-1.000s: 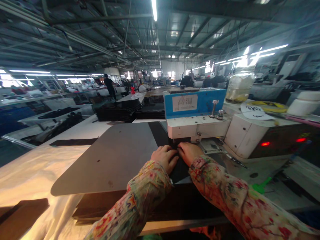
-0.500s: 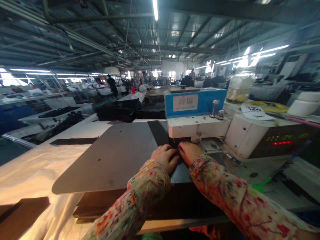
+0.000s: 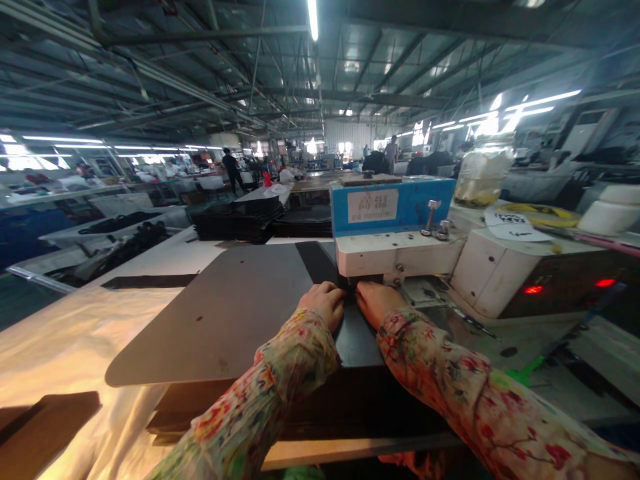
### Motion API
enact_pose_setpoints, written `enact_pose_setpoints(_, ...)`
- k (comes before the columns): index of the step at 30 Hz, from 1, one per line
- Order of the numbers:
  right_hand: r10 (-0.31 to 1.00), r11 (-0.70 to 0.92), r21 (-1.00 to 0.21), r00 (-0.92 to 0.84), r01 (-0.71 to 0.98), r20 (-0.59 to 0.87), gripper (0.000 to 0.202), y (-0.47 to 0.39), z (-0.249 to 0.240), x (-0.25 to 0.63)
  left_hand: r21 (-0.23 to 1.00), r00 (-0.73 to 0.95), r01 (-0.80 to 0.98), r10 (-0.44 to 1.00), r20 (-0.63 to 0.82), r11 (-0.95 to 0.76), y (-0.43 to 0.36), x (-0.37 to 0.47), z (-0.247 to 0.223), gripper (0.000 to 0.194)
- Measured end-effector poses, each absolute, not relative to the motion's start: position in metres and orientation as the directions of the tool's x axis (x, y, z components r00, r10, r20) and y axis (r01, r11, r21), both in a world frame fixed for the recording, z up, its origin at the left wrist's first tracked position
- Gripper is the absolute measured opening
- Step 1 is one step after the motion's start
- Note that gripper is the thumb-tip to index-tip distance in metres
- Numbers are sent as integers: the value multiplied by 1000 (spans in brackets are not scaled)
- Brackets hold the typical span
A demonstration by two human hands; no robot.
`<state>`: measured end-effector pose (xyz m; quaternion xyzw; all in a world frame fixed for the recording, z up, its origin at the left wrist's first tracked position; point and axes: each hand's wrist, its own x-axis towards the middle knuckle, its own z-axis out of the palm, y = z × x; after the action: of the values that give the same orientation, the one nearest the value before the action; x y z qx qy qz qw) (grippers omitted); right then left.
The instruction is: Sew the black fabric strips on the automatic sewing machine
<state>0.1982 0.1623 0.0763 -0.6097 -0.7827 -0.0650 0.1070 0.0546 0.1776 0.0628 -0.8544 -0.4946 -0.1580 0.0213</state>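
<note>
A black strip [image 3: 316,261] of flat material lies across a smooth grey plate [image 3: 220,313] and runs up to the machine's head. My left hand [image 3: 324,303] presses on the strip's near end with its fingers curled and drawn together. Just right of it, my right hand [image 3: 379,303] is closed at the same dark material, its fingertips partly hidden below the head. A small gap separates the two hands. Above them sits the white and blue machine head [image 3: 395,250], with bolts on top. Under the plate is a stack of brown-black sheets [image 3: 195,407].
Piles of black sheets [image 3: 237,220] stand behind the plate. To the right are a control box [image 3: 495,270] with red lights, a glass jar [image 3: 484,175], a white bottle [image 3: 611,210] and a green tool [image 3: 527,370]. A brown piece [image 3: 50,427] lies front left. People stand far off.
My left hand has shifted slightly left, leaving a gap between the hands. My right hand has barely moved. The control box's display went from green and red digits to two red blocks.
</note>
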Motion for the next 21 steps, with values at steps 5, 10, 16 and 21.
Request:
enact_pose_setpoints(5,934,257,-22,-242,966,261,16,164,75,197,100,428,878,862,272,-468,186,54,64,29)
enact_pose_setpoints(10,896,340,-95,-291,936,337,15,153,65,204,64,336,931,914,229,-359,204,44,67,30)
enact_pose_setpoints(16,794,550,-288,-382,784,473,17,121,55,217,-2,315,948,936,157,-318,219,17,73,30)
enact_pose_setpoints(21,759,582,-323,-356,746,545,17,116,50,218,-101,390,918,920,39,-384,222,17,81,29)
